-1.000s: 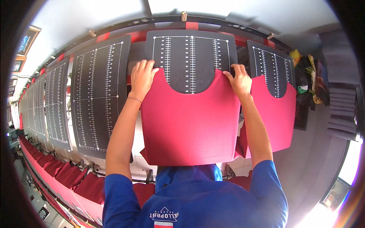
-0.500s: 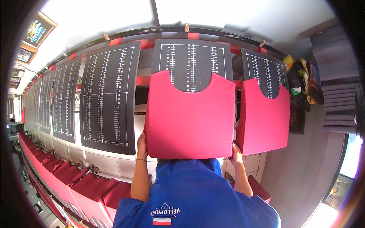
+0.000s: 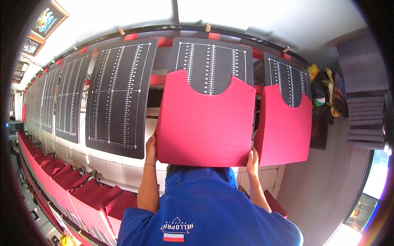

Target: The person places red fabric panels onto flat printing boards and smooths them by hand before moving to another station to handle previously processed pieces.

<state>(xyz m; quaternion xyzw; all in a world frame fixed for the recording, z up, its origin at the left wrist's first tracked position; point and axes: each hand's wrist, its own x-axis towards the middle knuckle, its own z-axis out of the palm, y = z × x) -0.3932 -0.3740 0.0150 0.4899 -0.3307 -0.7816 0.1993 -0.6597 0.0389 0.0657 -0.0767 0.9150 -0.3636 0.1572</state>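
Red fabric panel (image 3: 207, 127) spread on a ruled black board (image 3: 212, 53)

The surface is a row of flat black boards, with the middle one in front of the person. White lines border its far end, and three white scales run down it. More black boards (image 3: 119, 94) extend to the left, shrinking toward the rim of the view. Behind them runs a dark rail (image 3: 180, 27) with small tan knobs (image 3: 208, 27); red bars (image 3: 164, 41) show between the boards. A pale tiled floor (image 3: 113, 168) lies below, and at lower left a second row of red-covered boards (image 3: 88, 194) curves away. Framed pictures (image 3: 49, 18) hang at upper left; pleated grey cloth (image 3: 365, 123) and a mixed bundle (image 3: 328, 94) are at the right.

The red panel covers the near part of the middle board. Its weave looks smooth and matte, nearly free of creases, with a deep rounded scoop at the far edge between two pointed shoulders. A narrower red panel (image 3: 286, 135) of similar cut lies just beside it.

The left hand (image 3: 151, 149) is at the panel's near left corner, the right hand (image 3: 253, 161) at its near right corner. The fingers of both are partly hidden by the edges; how far open they are, or whether they grip cloth, I cannot tell. The person wears a blue shirt (image 3: 230, 209).
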